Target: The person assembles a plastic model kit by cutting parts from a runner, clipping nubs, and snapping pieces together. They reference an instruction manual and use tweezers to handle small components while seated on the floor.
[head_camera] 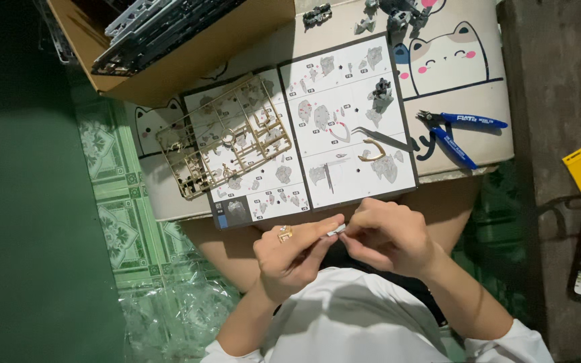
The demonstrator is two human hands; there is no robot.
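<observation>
Worktop (479,144): manual, tan sprue, blue nippers.
Small pale part (335,231): pinched between your hands, long axis left-right.
Left hand (290,252): closed on it.
Right hand (388,235): gripping its other end.

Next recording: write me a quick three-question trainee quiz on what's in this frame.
1. True or false: the blue-handled cutters are in the right hand.
2. What lies on the left page of the open instruction booklet? A) a tan parts frame B) a phone C) a yellow block
3. What do both hands pinch between their fingertips?

Key:
1. False; they lie on the cat-print surface, right of the booklet.
2. A, the tan parts frame.
3. A small pale part, held by the left hand too.
</observation>
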